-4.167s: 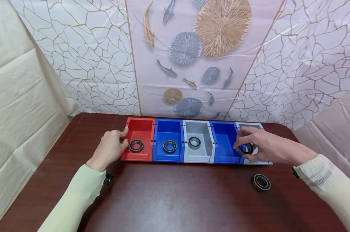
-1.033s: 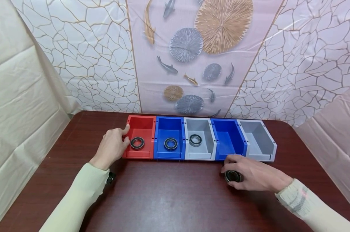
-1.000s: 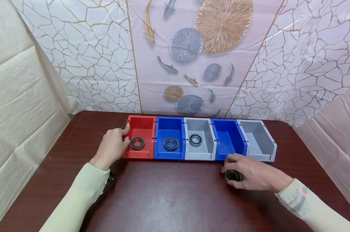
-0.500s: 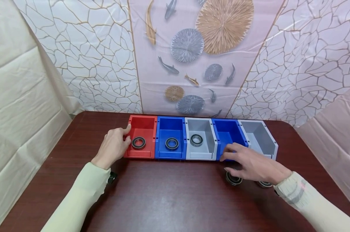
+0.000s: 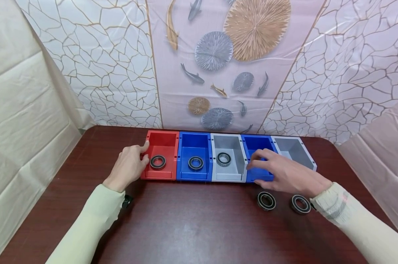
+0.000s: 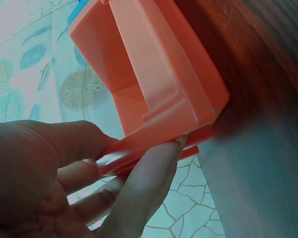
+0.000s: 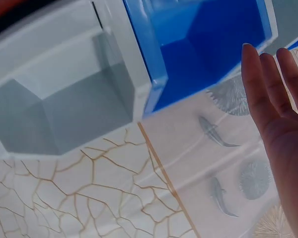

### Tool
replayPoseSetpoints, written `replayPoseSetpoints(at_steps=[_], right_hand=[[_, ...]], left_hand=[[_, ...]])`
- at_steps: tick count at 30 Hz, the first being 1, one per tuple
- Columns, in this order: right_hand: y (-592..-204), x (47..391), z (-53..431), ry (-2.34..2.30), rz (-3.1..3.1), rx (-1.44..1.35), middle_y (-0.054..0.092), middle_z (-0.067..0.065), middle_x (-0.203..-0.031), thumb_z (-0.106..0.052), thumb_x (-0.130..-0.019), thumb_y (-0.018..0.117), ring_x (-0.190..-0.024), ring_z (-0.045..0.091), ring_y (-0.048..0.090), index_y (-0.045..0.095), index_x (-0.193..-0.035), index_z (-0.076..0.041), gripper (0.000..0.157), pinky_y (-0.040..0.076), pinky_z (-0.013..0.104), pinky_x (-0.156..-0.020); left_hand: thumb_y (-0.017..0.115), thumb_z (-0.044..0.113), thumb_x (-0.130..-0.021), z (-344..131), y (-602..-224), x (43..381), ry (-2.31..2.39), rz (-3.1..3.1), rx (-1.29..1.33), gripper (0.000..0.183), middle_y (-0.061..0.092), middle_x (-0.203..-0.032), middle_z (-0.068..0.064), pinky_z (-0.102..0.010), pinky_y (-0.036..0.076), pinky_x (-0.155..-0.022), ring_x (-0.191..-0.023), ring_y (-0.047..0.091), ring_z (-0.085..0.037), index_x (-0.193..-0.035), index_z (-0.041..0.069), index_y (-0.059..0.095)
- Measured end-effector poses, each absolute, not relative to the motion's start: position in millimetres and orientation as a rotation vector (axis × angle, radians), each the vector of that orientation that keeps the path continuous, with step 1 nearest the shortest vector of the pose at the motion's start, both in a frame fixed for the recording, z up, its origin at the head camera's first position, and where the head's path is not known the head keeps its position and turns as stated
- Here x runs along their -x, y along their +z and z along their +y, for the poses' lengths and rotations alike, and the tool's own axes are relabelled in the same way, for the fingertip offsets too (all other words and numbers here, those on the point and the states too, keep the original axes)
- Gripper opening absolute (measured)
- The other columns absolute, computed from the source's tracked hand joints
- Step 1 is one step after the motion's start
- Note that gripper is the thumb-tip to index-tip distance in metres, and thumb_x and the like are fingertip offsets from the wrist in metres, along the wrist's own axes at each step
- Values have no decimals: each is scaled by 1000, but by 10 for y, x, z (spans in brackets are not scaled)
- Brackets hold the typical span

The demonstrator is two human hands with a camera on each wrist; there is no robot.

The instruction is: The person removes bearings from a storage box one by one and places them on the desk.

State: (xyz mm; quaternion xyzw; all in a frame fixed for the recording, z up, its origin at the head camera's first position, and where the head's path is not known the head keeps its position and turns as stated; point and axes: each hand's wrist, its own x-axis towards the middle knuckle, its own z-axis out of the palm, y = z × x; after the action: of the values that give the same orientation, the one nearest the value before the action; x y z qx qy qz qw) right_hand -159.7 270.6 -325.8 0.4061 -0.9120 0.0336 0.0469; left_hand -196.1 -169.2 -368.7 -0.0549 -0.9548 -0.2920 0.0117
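Observation:
My left hand (image 5: pixel 127 167) grips the side wall of the red bin (image 6: pixel 134 49), thumb and fingers on either side of it. Ball bearings lie flat in three bins: one bearing (image 5: pixel 152 162) in the red bin, another (image 5: pixel 190 163) in the left blue bin (image 5: pixel 193 140), a third (image 5: pixel 218 160) in the middle grey bin (image 5: pixel 225 140). Holding nothing, my right hand (image 5: pixel 283 172) hovers with parted fingers over the front of the right blue bin (image 5: pixel 251 141). On the table in front of it lie two more bearings, one (image 5: pixel 260 201) below the fingers, the other (image 5: pixel 294 204) near the wrist.
The bins stand side by side in a row near the table's back edge, ending at the right with a grey bin (image 5: pixel 301 154) partly covered by my right hand. Behind the dark wood table (image 5: pixel 192 227) hangs a patterned curtain (image 5: pixel 113 73).
My right hand carried a bearing from over the right-hand bins to the table, let go of it there, then rose away toward the right blue bin. My left hand stayed on the red bin.

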Motion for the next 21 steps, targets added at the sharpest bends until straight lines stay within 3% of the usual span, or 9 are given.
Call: replayPoseSetpoints(at_steps=[12,21], right_hand=[[-3140,1785,2589,85,-2792,-1253,58,6,-130,-25,-82,85,-119,23,56,70,-121,-21,41,59,40,-91],[-3208,1933,2475,174,-2703,-1347,57,5,-127,-24,-83,83,-117,20,53,68,-122,-23,41,55,43,-95]], left_hand=[[56,10,-98,-1695,-3687,1972,-922,-2988,157,55,53,-147,-29,-30,46,-49,-57,50,-23,-152,6,44],[58,10,-98,-1693,-3681,1960,-941,-2998,145,56,53,-147,-29,-29,48,-49,-54,50,-22,-152,6,43]])
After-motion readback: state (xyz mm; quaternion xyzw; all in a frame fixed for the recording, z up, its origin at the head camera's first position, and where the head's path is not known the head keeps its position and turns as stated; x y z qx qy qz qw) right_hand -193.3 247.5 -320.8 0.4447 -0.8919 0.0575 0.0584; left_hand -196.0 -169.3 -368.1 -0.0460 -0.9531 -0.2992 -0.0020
